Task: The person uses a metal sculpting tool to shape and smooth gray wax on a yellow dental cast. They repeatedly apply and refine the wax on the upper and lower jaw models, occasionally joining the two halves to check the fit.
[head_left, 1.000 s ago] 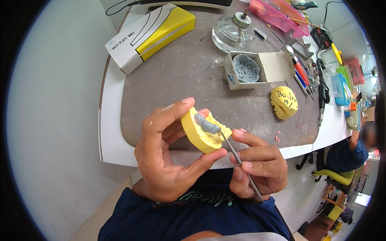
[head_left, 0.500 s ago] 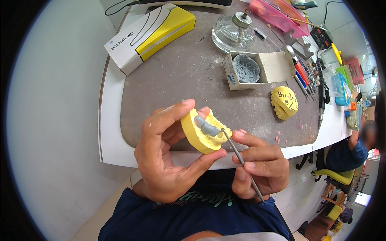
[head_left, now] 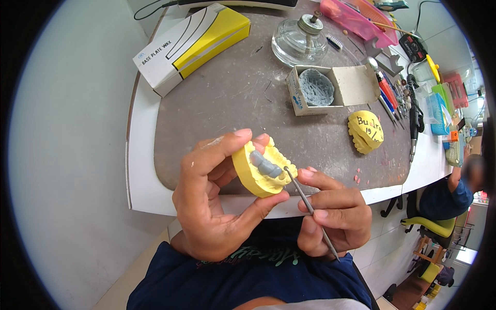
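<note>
I have the left hand (head_left: 212, 206) half-curled, thumb and fingers gripping the yellow dental model (head_left: 250, 175); right of it, my right hand (head_left: 337, 219) pinches a metal tool (head_left: 299, 190) pencil-style.

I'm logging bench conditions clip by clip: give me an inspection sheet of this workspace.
Surface: grey-brown mat on a white table; pink crumbs on the mat.
Work things: yellow dental model with grey wax-like material on its tooth row; metal hand tool, its tip at the teeth, contact unclear.
Clutter: white-and-yellow carton, glass spirit lamp, opened box holding a grey wax-like disc, second yellow dental model, pink basket.
Left hand: grips the first model between thumb and fingers.
Right hand: holds the hand tool between thumb and fingers.
Cables: black cable, top left; coiled black cord, right.
Surroundings: pale wall, left; yellow-green chair and person in dark blue, right.
</note>
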`<state>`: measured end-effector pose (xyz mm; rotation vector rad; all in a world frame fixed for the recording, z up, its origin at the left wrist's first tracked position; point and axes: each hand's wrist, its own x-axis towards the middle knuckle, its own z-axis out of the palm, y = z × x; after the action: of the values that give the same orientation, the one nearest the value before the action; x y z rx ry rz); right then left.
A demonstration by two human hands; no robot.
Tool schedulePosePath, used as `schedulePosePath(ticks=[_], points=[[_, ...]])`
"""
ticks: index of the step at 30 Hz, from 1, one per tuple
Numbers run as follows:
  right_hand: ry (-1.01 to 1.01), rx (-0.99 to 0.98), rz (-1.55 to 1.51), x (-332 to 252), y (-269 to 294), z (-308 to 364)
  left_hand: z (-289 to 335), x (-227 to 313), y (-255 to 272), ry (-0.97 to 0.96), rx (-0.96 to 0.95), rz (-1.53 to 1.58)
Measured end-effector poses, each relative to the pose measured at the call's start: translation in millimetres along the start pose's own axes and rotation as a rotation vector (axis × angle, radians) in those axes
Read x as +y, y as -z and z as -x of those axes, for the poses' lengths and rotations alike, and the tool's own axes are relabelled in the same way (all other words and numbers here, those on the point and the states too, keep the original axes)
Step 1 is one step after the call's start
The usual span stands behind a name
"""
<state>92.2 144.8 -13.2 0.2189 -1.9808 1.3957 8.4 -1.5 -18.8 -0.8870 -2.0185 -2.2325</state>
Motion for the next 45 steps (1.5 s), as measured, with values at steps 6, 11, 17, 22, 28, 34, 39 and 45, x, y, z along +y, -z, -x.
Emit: schedulePosePath(ticks=[6, 11, 17, 22, 28, 34, 39, 45], points=[[0.012, -0.02, 0.014, 0.6, 0.9, 0.2, -0.1, -2.6, 0.3, -0.033, -0.002, 0.013], [0.018, -0.016, 0.026, 1.0, 0.2, 0.1, 0.0, -2.7, 0.7, -0.037, -0.003, 0.017], [-0.004, -0.011, 0.021, -0.3, 0.2, -0.5, -0.3, -3.3, 0.8, -0.053, -0.012, -0.008], [0.008, -0.024, 0.021, 0.5, 0.8, -0.8, -1.6, -4.1, 1.6, -0.072, -0.018, -0.019], [-0.014, -0.003, 0.015, -0.3, -1.7, -1.4, -1.1, -6.5, 1.9, -0.102, -0.015, -0.033], [-0.058, -0.007, -0.032, -0.8, 1.1, -0.7, -1.2, -4.1, 1.5, -0.08, -0.024, -0.042], [-0.045, -0.043, -0.041, -1.1, 4.1, -1.7, -0.8, -1.6, 1.9, -0.051, -0.022, -0.033], [-0.043, -0.049, -0.028, -0.6, 3.9, -0.4, -1.8, -8.0, 1.9, -0.118, -0.028, -0.03]])
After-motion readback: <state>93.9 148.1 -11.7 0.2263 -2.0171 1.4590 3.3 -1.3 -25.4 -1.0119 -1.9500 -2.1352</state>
